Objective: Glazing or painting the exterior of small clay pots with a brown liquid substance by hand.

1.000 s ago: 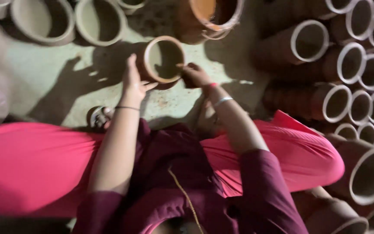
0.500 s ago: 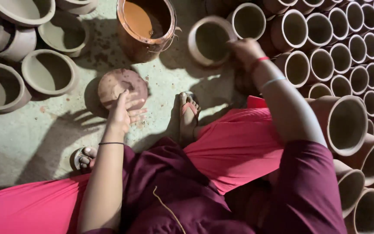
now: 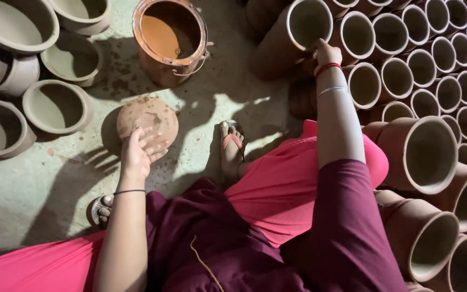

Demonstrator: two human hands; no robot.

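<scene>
A stack of terracotta pots [image 3: 433,81] lying on their sides, mouths outward, fills the right side, rows packed rim to rim. On the pale floor [image 3: 33,184] at upper left stand wide grey clay bowls [image 3: 55,105], close together. Between the two groups sits an orange-stained metal bucket [image 3: 169,39] holding orange liquid. Just below it lies a round, domed brown clay lid [image 3: 148,120] on the floor. The right hand [image 3: 325,54] reaches up to a clay pot [image 3: 298,30] at the stack's left edge, its grip closed on the lower rim. The left hand [image 3: 139,151] rests on the lid's near edge, fingers [image 3: 155,147] spread apart, grasping nothing.
</scene>
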